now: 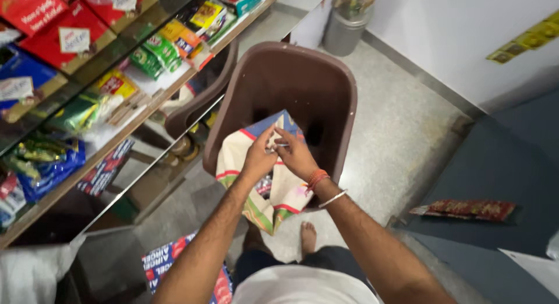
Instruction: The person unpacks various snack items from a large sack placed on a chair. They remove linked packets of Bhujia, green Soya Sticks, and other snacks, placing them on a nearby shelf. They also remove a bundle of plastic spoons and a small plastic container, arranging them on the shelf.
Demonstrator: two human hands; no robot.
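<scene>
Red flat boxes (55, 24) with white label cards (74, 40) lie on the top shelf at upper left, beside a blue box (23, 71). Lower on the shelf stand green and yellow packets (160, 48), and blue crinkled packets (49, 167) sit at far left. A long red wrapper (466, 209) lies on the dark table at right. Yellow stickers (530, 37) run along the white wall, and a red-and-blue printed carton (166, 263) rests on the floor
</scene>
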